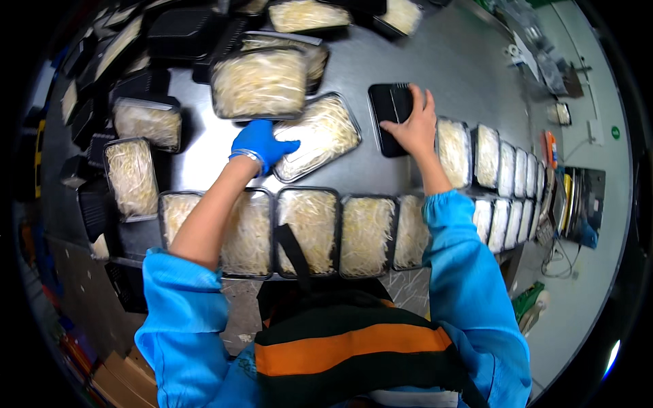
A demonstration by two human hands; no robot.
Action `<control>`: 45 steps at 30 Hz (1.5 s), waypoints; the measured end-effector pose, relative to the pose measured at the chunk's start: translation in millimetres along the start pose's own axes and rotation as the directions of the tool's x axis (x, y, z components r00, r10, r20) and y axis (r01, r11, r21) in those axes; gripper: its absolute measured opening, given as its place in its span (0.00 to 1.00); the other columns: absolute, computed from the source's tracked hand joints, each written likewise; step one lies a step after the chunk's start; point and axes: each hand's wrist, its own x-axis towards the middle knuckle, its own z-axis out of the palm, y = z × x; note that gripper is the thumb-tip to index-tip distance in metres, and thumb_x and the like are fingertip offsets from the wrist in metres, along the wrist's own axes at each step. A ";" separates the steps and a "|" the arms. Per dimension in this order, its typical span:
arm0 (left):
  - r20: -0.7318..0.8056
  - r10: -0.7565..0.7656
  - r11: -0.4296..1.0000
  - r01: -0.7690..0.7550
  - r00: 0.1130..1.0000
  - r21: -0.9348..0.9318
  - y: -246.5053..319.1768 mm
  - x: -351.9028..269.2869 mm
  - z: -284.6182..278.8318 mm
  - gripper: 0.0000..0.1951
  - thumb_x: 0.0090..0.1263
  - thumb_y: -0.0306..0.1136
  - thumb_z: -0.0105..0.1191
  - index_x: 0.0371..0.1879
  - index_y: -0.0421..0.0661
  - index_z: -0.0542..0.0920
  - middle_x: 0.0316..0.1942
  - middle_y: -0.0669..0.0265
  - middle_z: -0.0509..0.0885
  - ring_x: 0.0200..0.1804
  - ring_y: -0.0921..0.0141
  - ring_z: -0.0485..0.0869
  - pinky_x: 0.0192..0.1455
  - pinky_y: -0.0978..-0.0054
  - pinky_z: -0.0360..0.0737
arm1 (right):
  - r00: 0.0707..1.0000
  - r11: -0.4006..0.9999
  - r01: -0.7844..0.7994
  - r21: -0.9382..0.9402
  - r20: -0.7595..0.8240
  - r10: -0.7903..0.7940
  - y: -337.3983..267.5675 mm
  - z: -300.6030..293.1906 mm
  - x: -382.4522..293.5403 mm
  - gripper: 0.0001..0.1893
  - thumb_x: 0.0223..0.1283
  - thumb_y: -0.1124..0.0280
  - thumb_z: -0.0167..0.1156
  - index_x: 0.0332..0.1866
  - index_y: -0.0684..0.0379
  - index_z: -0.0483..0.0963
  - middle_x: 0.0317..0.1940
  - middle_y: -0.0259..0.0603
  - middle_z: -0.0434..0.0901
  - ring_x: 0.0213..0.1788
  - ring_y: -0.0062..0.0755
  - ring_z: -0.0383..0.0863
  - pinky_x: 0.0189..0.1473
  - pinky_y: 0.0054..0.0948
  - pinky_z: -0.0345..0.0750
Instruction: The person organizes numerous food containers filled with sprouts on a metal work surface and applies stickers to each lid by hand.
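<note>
My left hand (262, 145), in a blue glove, is at the near edge of a film-covered tray of bean sprouts (259, 84). Its fingertips are hidden by that tray, and its thumb reaches over a second, slanted tray of bean sprouts (324, 135). Whether the fingers grip either one cannot be told. To the right, my bare right hand (416, 122) spans a black plastic tray (390, 117), thumb on its face and fingers at its far right edge. That tray appears to lie bottom up, so its contents are hidden.
A front row of sprout trays (307, 229) lines the near edge of the metal table (352, 173). Another row (453, 153) extends right. Jumbled trays (148, 122) crowd the left and far side. An orange-handled tool (551, 148) and a calculator (546, 232) lie far right.
</note>
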 end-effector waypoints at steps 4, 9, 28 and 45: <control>0.007 -0.260 0.958 0.257 0.966 0.125 9.0 -3.2 11.9 0.38 0.59 0.68 0.47 0.50 0.40 0.75 0.46 0.48 0.81 0.48 0.53 0.81 0.49 0.59 0.76 | 0.966 0.850 -0.257 0.460 0.096 0.241 62.4 -27.7 19.4 0.45 0.36 0.66 0.74 0.64 0.55 0.58 0.55 0.51 0.71 0.53 0.45 0.77 0.53 0.38 0.76; 0.053 -0.183 0.983 0.183 0.982 0.005 58.0 4.5 57.1 0.35 0.64 0.60 0.47 0.68 0.57 0.60 0.44 0.49 0.82 0.47 0.53 0.81 0.47 0.59 0.77 | 0.874 0.603 -0.469 0.645 0.241 0.422 111.7 -57.5 -10.1 0.27 0.59 0.76 0.55 0.64 0.69 0.61 0.54 0.48 0.74 0.55 0.31 0.76 0.53 0.25 0.75; -0.322 0.425 0.800 -0.185 0.846 0.570 -8.6 14.3 2.8 0.11 0.51 0.26 0.55 0.36 0.51 0.79 0.34 0.62 0.79 0.44 0.60 0.77 0.43 0.66 0.76 | 0.882 0.844 0.452 0.289 -0.003 -0.472 -81.6 -8.4 22.5 0.34 0.54 0.59 0.63 0.64 0.61 0.61 0.63 0.55 0.63 0.65 0.54 0.62 0.64 0.41 0.63; 0.007 0.284 0.956 -0.284 0.959 0.067 -48.8 -54.2 6.0 0.42 0.62 0.53 0.53 0.73 0.59 0.46 0.70 0.49 0.57 0.69 0.50 0.60 0.71 0.55 0.56 | 0.862 0.959 0.029 -0.283 0.493 0.120 -95.1 3.7 71.1 0.15 0.50 0.69 0.49 0.17 0.67 0.75 0.13 0.44 0.78 0.17 0.34 0.80 0.24 0.32 0.75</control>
